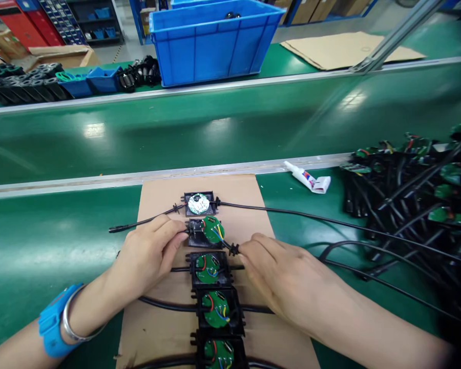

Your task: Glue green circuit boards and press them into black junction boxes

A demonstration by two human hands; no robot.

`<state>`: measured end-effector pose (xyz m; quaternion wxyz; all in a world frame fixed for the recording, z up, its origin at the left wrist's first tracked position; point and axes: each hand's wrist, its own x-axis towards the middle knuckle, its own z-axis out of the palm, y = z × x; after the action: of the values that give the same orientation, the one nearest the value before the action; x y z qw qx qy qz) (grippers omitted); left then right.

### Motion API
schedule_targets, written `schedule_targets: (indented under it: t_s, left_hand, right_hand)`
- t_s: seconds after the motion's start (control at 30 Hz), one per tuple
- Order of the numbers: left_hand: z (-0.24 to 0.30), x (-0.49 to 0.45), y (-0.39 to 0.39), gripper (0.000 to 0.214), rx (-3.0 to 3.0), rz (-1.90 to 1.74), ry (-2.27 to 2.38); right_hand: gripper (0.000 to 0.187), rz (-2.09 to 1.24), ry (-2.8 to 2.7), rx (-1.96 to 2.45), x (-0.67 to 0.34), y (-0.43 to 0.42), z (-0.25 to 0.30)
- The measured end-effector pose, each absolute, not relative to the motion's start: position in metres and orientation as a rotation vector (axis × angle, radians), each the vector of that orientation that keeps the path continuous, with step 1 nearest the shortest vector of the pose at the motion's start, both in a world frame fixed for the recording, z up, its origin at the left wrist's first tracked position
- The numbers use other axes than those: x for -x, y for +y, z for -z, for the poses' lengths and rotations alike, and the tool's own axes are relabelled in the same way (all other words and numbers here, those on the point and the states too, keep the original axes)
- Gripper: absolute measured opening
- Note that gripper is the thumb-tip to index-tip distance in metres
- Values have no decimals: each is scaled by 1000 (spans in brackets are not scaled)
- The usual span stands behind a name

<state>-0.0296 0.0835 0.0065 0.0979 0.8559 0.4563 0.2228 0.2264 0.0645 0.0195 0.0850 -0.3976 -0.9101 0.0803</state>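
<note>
My left hand [146, 256] is closed, pinching the thin black cable at the left side of a black plastic housing [196, 241]. My right hand [288, 274] grips another black cable just behind its ribbed strain relief [233, 249], to the right of that housing. Between the hands, a round green circuit board [212, 229] with blue and yellow wires lies tilted over the housing, partly past its right edge. Behind it is a housing whose round board is coated in white paste [198, 204]. Nearer me, several housings with green boards [208, 268] line up in a column.
A cardboard sheet [165, 192] lies under the housings on the green bench. A crumpled white tube [307, 178] lies to its right, beside a large heap of cabled boards [403, 179]. Beyond the raised ledge stand a blue crate [215, 48] and small blue bins [104, 79].
</note>
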Motion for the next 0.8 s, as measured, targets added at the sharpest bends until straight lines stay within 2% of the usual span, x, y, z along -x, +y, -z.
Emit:
schedule_targets:
  t_s: [0.27, 0.6, 0.8]
  left_hand:
    - [2, 21, 89, 15, -2551, -614, 1326]
    - [10, 21, 94, 18, -2525, -530, 1367]
    - [9, 21, 95, 19, -2496, -521, 1354]
  right_hand:
    - [17, -202, -2876, 1300, -211, 67, -19]
    - [12, -460, -2993, 1321, -197, 92, -23]
    - [12, -563, -2842, 1399, -197, 97, -28]
